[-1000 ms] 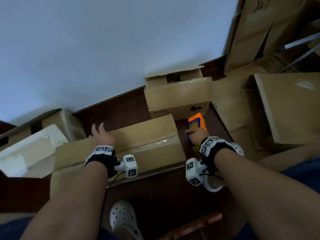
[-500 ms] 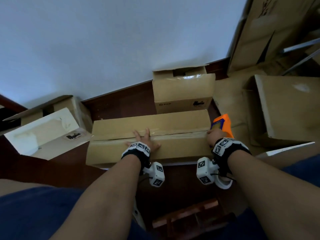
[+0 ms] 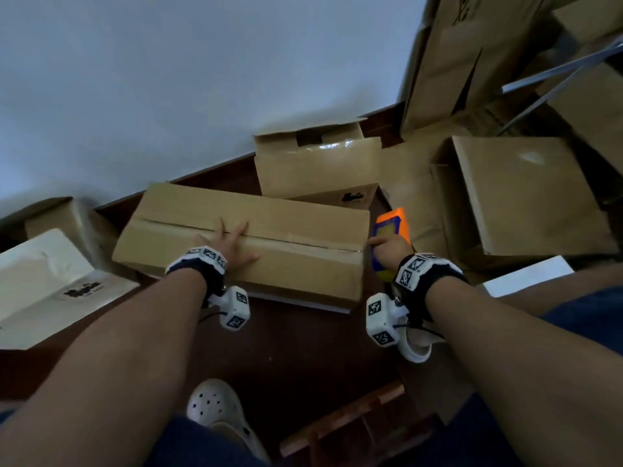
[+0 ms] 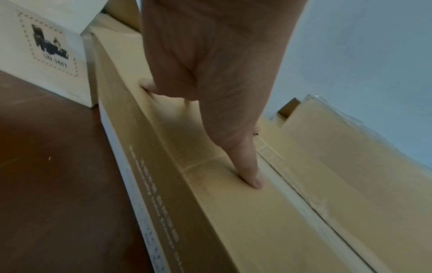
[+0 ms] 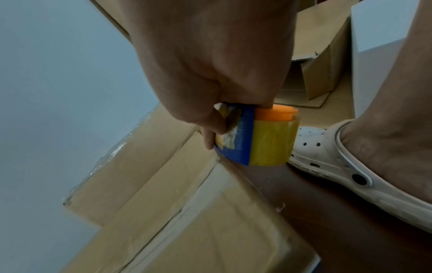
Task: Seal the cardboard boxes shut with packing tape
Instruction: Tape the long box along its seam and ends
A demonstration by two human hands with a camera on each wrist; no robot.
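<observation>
A long brown cardboard box lies on the floor in front of me, its two top flaps meeting in a centre seam. My left hand presses flat on the box top over the seam, fingers spread; in the left wrist view its fingers lie straight on the cardboard. My right hand grips an orange and blue tape dispenser at the box's right end. In the right wrist view the dispenser with its yellowish tape roll touches the box's end corner.
A second box with taped flaps stands behind, by the white wall. More boxes lie at the left and right, with flattened cardboard leaning at the back right. My white clog and a wooden stool are near on the dark floor.
The long box has swung and shifted so its seam runs left to right. My left hand moved from the box's far left to its middle. The right hand kept the dispenser at the right end.
</observation>
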